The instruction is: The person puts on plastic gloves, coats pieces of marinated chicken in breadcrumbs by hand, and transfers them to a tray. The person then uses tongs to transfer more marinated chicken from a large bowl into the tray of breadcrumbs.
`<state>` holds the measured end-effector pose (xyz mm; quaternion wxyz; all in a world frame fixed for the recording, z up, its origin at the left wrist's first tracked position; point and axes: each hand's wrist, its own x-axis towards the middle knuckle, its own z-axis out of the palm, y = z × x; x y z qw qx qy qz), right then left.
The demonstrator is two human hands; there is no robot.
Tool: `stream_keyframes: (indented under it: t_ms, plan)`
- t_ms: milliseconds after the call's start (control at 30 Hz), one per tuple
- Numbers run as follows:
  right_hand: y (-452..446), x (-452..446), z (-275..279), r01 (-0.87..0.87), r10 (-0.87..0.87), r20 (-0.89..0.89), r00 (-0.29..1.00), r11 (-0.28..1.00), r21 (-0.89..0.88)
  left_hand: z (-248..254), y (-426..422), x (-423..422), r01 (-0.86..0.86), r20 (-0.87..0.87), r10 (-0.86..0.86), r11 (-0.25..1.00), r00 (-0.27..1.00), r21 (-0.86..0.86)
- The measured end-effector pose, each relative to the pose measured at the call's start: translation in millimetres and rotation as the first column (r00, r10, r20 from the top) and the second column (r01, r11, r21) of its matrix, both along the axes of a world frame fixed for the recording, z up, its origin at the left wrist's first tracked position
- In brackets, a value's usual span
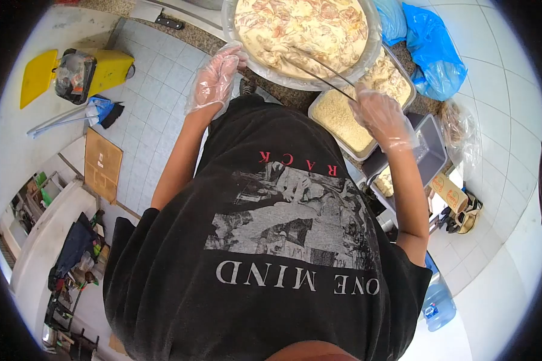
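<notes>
A large, clear-rimmed bowl [256, 67] full of pieces of meat in a creamy, pale yellow batter is at the top of the view. My left hand [214, 81], in a clear plastic glove, is at the bowl's left edge with its fingers bent together against the rim. A thin pair of metal tongs [328, 78] is gripped in my right hand [382, 117], also gloved. Their tips dip into the battered meat. Below that hand, a rectangular tray [358, 155] holds pale crumbs and, toward its far end, coated pieces.
A grey bin [436, 147] with coated pieces stands right of the tray. Blue plastic bags [436, 45] lie behind on the counter, and a black-handled knife [169, 23] rests at the far left. On the floor are a yellow bin [111, 71] and a broom [105, 112].
</notes>
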<state>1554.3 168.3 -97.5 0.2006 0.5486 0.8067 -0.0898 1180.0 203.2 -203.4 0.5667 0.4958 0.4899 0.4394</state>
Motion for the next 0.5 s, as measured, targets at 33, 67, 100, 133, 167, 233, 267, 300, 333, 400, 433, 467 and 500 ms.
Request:
stream_keyframes:
  t_ms: [33,67,100,133,167,233,267,300,333,400,433,467,500]
  plan:
    - [-4.1,4.9,-10.5,-0.001,0.002,-0.049,0.999,1.000,0.020,-0.6,-0.4,-0.7,-0.004,-0.011,0.004,1.000,1.000,-0.005]
    - [-8.5,12.5,-20.6,-0.001,0.005,-0.099,0.995,0.999,0.041,-2.0,-1.0,-2.3,-0.009,-0.023,0.008,1.000,1.000,-0.009]
    - [-7.0,8.6,-17.6,-0.001,0.011,-0.149,0.989,0.998,0.061,-3.5,-1.5,-4.3,-0.015,-0.035,0.014,1.000,0.999,-0.013]
    - [-3.3,7.1,-11.3,0.065,-0.070,-0.133,0.989,0.997,-0.036,-5.3,-2.2,-6.4,-0.018,-0.069,0.019,1.000,0.997,0.015]
    - [1.9,8.3,-0.6,0.134,-0.148,-0.108,0.983,0.982,-0.133,-7.6,-2.7,-7.4,-0.020,-0.103,0.025,0.999,0.994,0.042]
    - [2.0,7.0,12.1,0.199,-0.219,-0.085,0.972,0.959,-0.200,-8.5,-3.9,-9.1,-0.029,-0.137,0.037,0.998,0.990,0.057]
    - [-1.0,9.7,14.8,0.197,-0.216,-0.096,0.972,0.965,-0.174,-8.6,-4.7,-9.9,-0.036,-0.140,0.042,0.998,0.989,0.046]
    - [-2.1,11.6,16.0,0.196,-0.213,-0.106,0.971,0.969,-0.148,-8.8,-4.9,-10.2,-0.041,-0.143,0.046,0.999,0.989,0.034]
    - [-1.0,9.5,14.9,0.198,-0.213,-0.088,0.973,0.969,-0.149,-11.4,-5.2,-10.2,-0.038,-0.147,0.043,0.999,0.988,0.033]
    - [2.6,3.8,7.6,0.211,-0.221,-0.052,0.974,0.966,-0.151,-18.1,-5.4,-9.1,-0.023,-0.157,0.028,0.999,0.987,0.031]
    - [1.1,5.9,-2.4,0.114,-0.117,-0.075,0.990,0.993,-0.041,-18.2,-5.1,-7.5,-0.011,-0.148,0.016,0.999,0.989,0.033]
    - [-2.5,8.9,-18.7,0.015,-0.009,-0.085,0.996,0.997,0.071,-18.4,-4.6,-5.3,0.000,-0.140,0.005,0.999,0.990,0.035]
    - [-4.1,10.6,-32.1,-0.084,0.100,-0.083,0.991,0.980,0.182,-17.9,-4.3,-3.3,0.010,-0.134,-0.005,0.999,0.991,0.036]
